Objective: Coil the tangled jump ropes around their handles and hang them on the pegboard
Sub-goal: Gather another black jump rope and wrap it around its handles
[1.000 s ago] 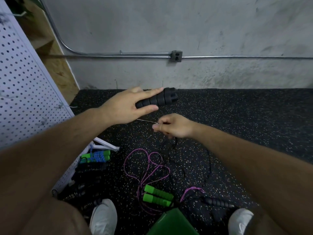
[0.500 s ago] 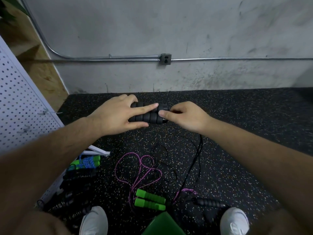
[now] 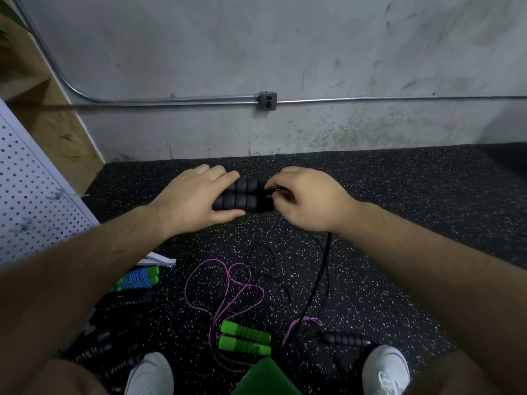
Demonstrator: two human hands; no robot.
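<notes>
Since a second ago the right hand (image 3: 309, 202) has risen from below the left hand (image 3: 194, 202) to the right end of the black handles (image 3: 242, 196), and both hands now sit level above the floor (image 3: 413, 223); the left fingers (image 3: 225, 178) lie along the top of the two handles with the thumb pressed under them, so the pair is gripped side by side and runs left to right; the right fingers (image 3: 278, 182) are curled tight at the handles' right end, pinching a glossy loop of the black rope (image 3: 323, 269), though how many turns lie there I cannot tell; from under the right wrist that rope drops toward the person and trails across the floor; well below the fingers of both hands, a pink rope (image 3: 228, 283) lies in loose loops, tangled with thin black cord, and runs down to two green handles (image 3: 245, 340) lying side by side; just right of those lies a lone black handle (image 3: 346, 341), near a white shoe (image 3: 385, 369); down and left of the left fingers, beyond the forearm, a green-handled bundle wound in blue (image 3: 139, 277) rests by the foot of the white pegboard (image 3: 31, 195), with dark ropes heaped nearer the person; beyond the fingertips a grey wall carries a metal outlet box (image 3: 268, 101).
</notes>
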